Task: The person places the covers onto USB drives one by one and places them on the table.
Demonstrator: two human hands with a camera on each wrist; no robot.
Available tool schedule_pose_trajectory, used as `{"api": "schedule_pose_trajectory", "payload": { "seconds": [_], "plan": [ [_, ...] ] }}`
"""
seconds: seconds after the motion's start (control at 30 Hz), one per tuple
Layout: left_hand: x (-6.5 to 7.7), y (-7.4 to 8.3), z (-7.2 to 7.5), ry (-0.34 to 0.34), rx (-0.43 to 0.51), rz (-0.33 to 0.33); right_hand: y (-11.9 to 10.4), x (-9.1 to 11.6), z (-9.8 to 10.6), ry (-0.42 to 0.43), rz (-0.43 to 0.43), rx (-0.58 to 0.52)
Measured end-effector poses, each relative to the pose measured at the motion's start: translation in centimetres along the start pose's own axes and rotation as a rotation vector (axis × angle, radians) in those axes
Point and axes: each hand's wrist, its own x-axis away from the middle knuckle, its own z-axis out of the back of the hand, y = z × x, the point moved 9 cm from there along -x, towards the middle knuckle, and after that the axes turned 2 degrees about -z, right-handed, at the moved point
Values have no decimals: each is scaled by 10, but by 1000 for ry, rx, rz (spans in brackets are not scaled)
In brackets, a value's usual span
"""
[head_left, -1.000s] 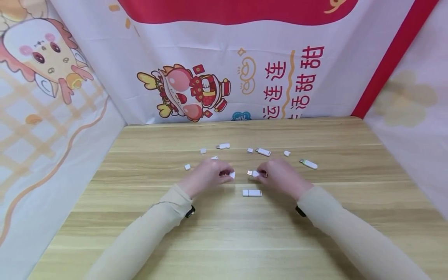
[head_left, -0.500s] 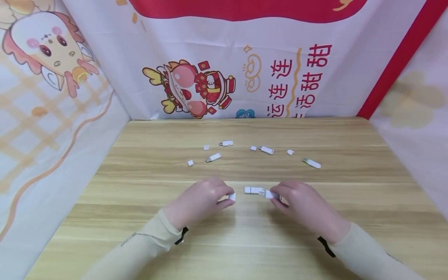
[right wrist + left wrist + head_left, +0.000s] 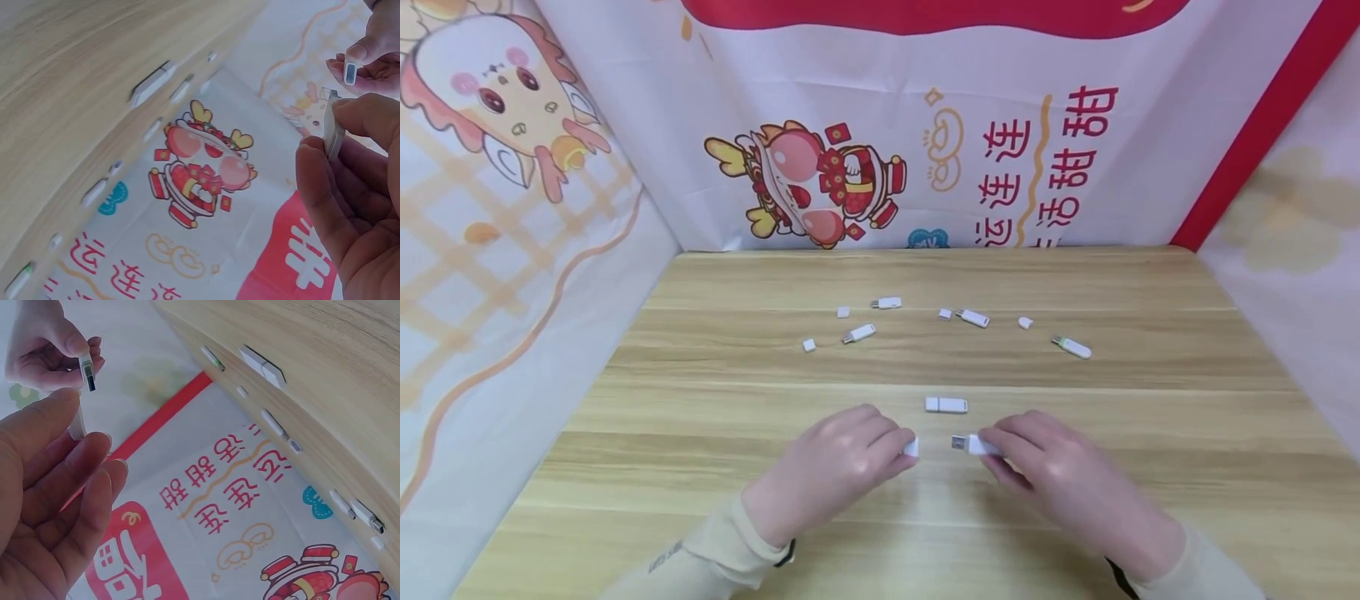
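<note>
My left hand (image 3: 842, 467) pinches a small white USB stick cap (image 3: 912, 447) between thumb and fingers; its hollow end shows in the right wrist view as a cap opening (image 3: 350, 74). Across a short gap, my right hand (image 3: 1060, 475) grips a white USB stick (image 3: 981, 445), its bare metal plug pointing left at the cap. Both are held over the near middle of the table. Just beyond them lies a capped white USB stick (image 3: 946, 405).
Farther back on the wooden table (image 3: 700, 467) lie uncapped sticks, among them a white stick (image 3: 859, 334) and a green-trimmed stick (image 3: 1072, 347). Loose caps, such as a square cap (image 3: 808, 345) and a rounded cap (image 3: 1026, 322), lie near them. A printed cloth (image 3: 865, 75) hangs behind.
Both hands have drawn back toward the near side with the cap and the stick, away from the back row. The capped stick stays on the table.
</note>
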Motion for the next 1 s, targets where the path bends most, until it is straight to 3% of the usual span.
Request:
{"api": "schedule_pose_trajectory", "payload": {
  "seconds": [0.33,0.5,1.0],
  "plan": [
    [-4,16,11,57,-87,-82,-19,-4,17,82,70,12],
    [-7,18,12,64,-87,-88,-26,-10,25,135,102,22],
    [-7,18,13,65,-70,-74,-35,-16,26,142,119,36]
  ]
}}
